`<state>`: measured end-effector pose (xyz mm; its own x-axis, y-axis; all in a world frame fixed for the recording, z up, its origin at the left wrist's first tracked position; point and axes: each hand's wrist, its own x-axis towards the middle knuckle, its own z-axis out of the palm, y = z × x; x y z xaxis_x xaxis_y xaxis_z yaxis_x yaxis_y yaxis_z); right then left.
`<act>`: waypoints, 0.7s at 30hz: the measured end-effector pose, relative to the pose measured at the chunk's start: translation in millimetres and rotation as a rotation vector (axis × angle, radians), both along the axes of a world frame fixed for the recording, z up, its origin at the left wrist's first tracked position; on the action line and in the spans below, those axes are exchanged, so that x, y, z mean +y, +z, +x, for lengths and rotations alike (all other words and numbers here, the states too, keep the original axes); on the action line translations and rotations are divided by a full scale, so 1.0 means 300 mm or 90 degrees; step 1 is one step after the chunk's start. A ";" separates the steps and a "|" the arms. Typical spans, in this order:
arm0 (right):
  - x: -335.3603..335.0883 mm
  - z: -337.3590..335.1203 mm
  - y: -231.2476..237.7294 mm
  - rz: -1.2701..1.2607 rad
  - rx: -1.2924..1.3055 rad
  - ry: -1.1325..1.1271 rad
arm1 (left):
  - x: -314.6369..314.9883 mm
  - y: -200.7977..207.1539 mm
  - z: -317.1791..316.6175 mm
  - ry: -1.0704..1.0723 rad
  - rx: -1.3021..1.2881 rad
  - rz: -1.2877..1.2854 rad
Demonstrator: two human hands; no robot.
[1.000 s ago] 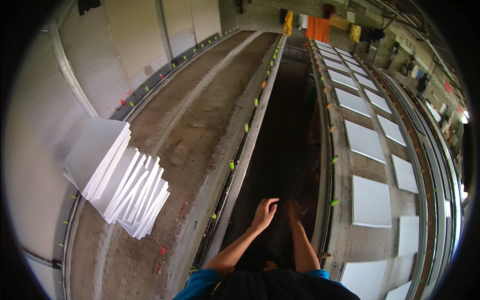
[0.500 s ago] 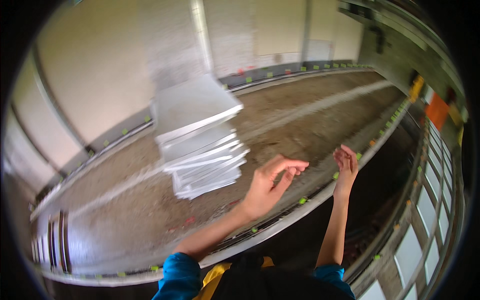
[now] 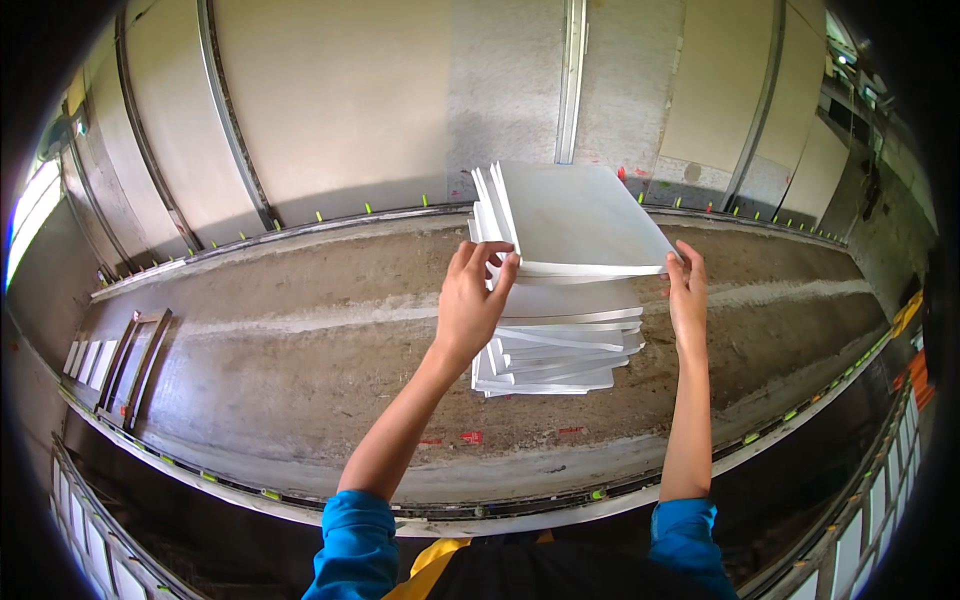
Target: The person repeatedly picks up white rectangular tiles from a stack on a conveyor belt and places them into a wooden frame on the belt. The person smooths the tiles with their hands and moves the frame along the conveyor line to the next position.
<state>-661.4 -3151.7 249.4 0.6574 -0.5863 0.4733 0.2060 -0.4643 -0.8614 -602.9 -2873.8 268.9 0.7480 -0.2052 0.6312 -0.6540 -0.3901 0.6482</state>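
Observation:
A tall stack of thin white rectangular sheets [image 3: 555,375] rises from a stained brown work surface, its layers unevenly staggered. My left hand [image 3: 472,295] pinches the near left corner of the top white sheet [image 3: 595,215] between thumb and fingers. At the near right corner of that sheet, my right hand [image 3: 686,295] grips the edge with the thumb and curled fingers. The sheet lies almost flat over the pile, its near edge toward me. Several sheet corners fan upward along the left side of the pile. The undersides of the fingers are partly hidden.
The long brown surface [image 3: 300,385] has a pale band along it and green clips on its edges. Tall beige panels [image 3: 340,100] stand behind. A small wooden frame [image 3: 150,350] lies at the far left. Racks with white panels [image 3: 870,520] flank me at the lower right and left.
The view has swung so the stack is now in front of me. Both hands, empty before, have moved to the stack and taken hold of the top white sheet's near corners.

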 end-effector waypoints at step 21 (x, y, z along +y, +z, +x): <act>-0.019 -0.062 0.110 0.180 0.030 0.201 | -0.094 -0.024 -0.057 -0.053 0.163 -0.313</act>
<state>-680.1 -3157.3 282.5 0.8429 -0.4547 0.2878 0.2577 -0.1285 -0.9576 -620.0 -2902.1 261.7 0.8839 0.0027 0.4676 -0.4672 0.0450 0.8830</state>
